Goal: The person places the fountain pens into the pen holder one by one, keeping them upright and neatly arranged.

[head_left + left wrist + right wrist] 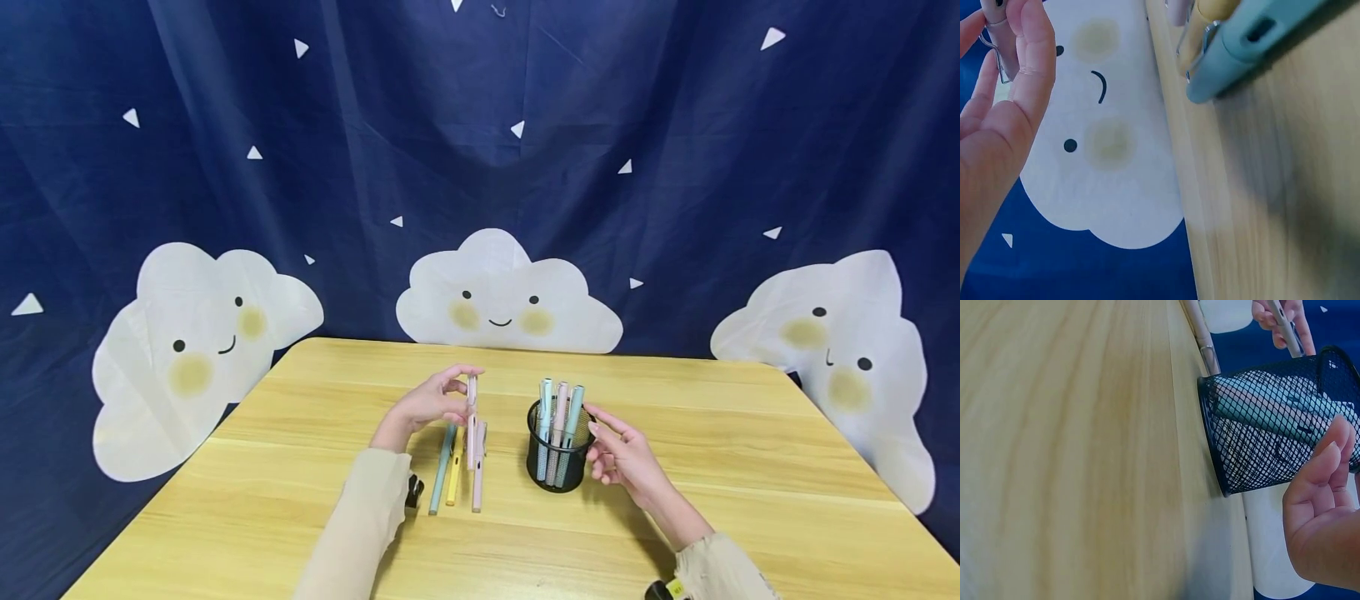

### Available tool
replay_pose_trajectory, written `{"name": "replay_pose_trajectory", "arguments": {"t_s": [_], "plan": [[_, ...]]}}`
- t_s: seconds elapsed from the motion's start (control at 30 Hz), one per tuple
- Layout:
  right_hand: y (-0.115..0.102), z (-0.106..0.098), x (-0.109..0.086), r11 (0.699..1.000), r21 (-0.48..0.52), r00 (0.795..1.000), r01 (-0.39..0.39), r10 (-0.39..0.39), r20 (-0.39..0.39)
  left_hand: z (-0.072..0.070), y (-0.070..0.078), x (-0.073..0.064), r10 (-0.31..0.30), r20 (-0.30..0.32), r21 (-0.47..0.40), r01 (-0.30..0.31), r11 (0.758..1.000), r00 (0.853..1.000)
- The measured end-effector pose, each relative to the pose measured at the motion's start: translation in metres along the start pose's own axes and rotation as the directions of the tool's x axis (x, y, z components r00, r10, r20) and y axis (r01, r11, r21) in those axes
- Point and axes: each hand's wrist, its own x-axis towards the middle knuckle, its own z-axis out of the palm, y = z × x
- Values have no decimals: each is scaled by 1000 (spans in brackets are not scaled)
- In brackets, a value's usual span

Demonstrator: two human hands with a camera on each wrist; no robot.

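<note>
Pink pen, pinched between fingers of the left hand, near three lying pens. Right hand, fingers parted, touches the mesh cup.

Head cam: light falling bright, fairly even on table, wood glowing warm. Soft shadows lying by both sleeves. Navy curtain reading darker, folds catching faint sheen. Wide-angle lens bending edges, w/ side clouds leaning & stretching. L wrist cam: running dimmer, bluish cast; broad soft shadow spreading over wood at lower R of frame, grain smearing; teal pen nr lens looking slightly soft. R wrist cam: also cool-toned; nr table grain blurring at L, mesh cup showing sharper detail; greyish shadow pooling btm ctr.
</note>
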Motion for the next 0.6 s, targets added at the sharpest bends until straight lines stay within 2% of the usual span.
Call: {"name": "replay_pose_trajectory", "arguments": {"t_s": [0.23,0.37,0.6], "plan": [[-1,1,0,1000,-2,1000,-3,3,3,6,2,4,53,55,-14,-53,999,997],[-1,1,0,1000,1,1000,-6,6,-2,10,5,6,73,51,-24,-72,997,996],[-1,1,-1,1000,3,1000,-9,9,-9,19,8,12,104,9,-50,-104,993,995]]}}
